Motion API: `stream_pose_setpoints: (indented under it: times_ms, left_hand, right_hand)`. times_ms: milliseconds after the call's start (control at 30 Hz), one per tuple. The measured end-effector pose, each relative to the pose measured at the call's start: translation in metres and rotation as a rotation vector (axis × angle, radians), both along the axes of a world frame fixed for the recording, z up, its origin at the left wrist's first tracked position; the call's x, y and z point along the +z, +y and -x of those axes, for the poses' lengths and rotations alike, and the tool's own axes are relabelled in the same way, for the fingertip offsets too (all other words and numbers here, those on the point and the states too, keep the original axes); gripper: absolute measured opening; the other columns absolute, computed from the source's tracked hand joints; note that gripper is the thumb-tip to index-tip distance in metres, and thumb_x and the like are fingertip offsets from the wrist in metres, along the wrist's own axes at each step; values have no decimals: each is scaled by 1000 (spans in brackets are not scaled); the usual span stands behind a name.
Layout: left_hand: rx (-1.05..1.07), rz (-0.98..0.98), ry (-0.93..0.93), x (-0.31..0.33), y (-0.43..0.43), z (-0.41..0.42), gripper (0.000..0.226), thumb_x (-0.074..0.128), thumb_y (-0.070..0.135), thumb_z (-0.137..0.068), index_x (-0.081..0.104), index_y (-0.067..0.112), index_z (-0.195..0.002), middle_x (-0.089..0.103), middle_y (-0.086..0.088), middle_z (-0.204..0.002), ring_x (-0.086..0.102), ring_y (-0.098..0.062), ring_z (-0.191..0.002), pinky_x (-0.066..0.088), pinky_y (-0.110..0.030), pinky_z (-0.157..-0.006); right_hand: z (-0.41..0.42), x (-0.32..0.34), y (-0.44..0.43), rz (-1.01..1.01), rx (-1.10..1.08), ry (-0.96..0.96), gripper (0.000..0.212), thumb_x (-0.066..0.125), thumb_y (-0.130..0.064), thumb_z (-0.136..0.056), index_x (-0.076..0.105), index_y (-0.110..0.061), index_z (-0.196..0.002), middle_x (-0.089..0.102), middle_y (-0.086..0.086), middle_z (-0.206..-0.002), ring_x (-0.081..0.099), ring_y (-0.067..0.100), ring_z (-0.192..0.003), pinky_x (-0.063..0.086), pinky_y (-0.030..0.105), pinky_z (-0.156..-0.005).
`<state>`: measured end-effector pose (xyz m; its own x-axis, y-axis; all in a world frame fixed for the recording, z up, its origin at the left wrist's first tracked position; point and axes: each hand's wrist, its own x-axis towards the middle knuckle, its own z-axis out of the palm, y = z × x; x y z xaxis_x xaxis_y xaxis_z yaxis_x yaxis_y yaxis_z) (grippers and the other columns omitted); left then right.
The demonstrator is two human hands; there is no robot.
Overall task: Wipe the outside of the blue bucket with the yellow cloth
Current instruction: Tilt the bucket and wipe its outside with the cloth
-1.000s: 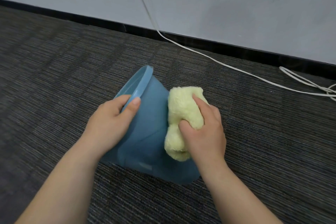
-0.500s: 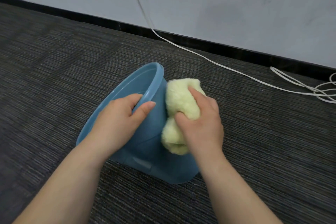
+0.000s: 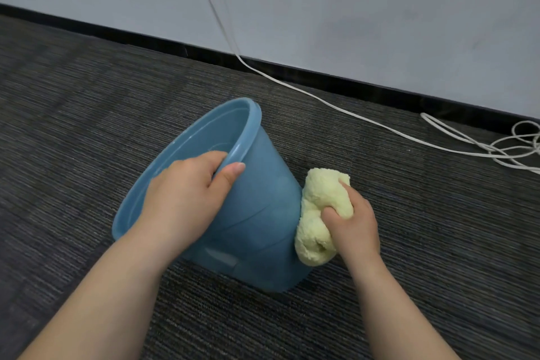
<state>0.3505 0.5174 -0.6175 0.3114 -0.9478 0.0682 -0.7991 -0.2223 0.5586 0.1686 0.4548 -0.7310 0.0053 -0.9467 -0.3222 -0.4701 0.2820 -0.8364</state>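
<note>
Bucket tilts on the carpet; our left hand grips its rim, our right hand presses the bunched cloth against its side.

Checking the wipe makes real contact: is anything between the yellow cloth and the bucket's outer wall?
Nothing visible. The yellow cloth, bunched in the right hand, presses straight against the right outer wall of the blue bucket. The left hand grips the rim, away from the cloth; the white cable lies apart, farther back.

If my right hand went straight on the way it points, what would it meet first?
Probably the outer wall of the blue bucket; the right hand grips the yellow cloth against it.
</note>
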Motion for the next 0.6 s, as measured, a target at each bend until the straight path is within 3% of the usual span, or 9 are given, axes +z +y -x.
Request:
stream_pose_setpoints:
  times_ms: [67,100,167,233,333,433,600]
  left_hand:
    - [-19,84,-94,6,-7,4,35,35,45,-81,42,22,-57,46,1,-49,50,-35,-63,30,-36,-54]
    - [-29,126,-142,6,-12,7,37,33,47,-83,47,21,-61,51,-4,-52,53,-38,-66,31,-37,-55]
    - [-32,164,-254,0,-21,13,41,35,48,-87,57,14,-83,64,-17,-69,57,-44,-76,31,-38,-59]
    - [-38,135,-351,-13,-28,19,40,38,46,-87,57,12,-99,68,-21,-81,59,-44,-80,28,-35,-61]
    - [-109,105,-383,-31,-31,24,39,39,43,-87,58,12,-102,70,-18,-78,62,-40,-74,29,-32,-58]
    - [-115,10,-403,-45,-32,23,41,31,47,-88,53,19,-108,70,-11,-83,62,-35,-79,31,-31,-59]
    - [-207,-73,-362,-60,-32,29,46,19,52,-86,44,30,-117,70,0,-89,63,-25,-83,37,-31,-63]
  right_hand:
    - [2,6,-6,28,-134,-222,48,55,-5,-73,54,-25,-116,58,7,-114,56,20,-95,47,37,-85]
    - [4,10,-10,41,-202,-310,45,54,-2,-73,56,-26,-112,61,6,-106,58,17,-89,48,34,-81]
    - [10,13,-16,75,-304,-403,43,53,0,-74,56,-30,-104,62,-3,-92,58,7,-78,47,26,-70]
    - [16,14,-20,94,-363,-448,41,52,0,-75,58,-27,-106,61,-10,-85,57,4,-74,47,22,-66]
    - [22,9,-21,84,-399,-467,41,53,0,-75,58,-23,-110,62,-10,-84,58,6,-74,49,20,-63]
    - [25,4,-21,79,-426,-499,40,53,0,-76,58,-27,-104,62,-11,-84,58,5,-73,50,14,-57]
    - [26,-2,-23,78,-432,-513,38,53,-2,-76,59,-28,-104,62,-11,-85,58,4,-73,49,15,-58]
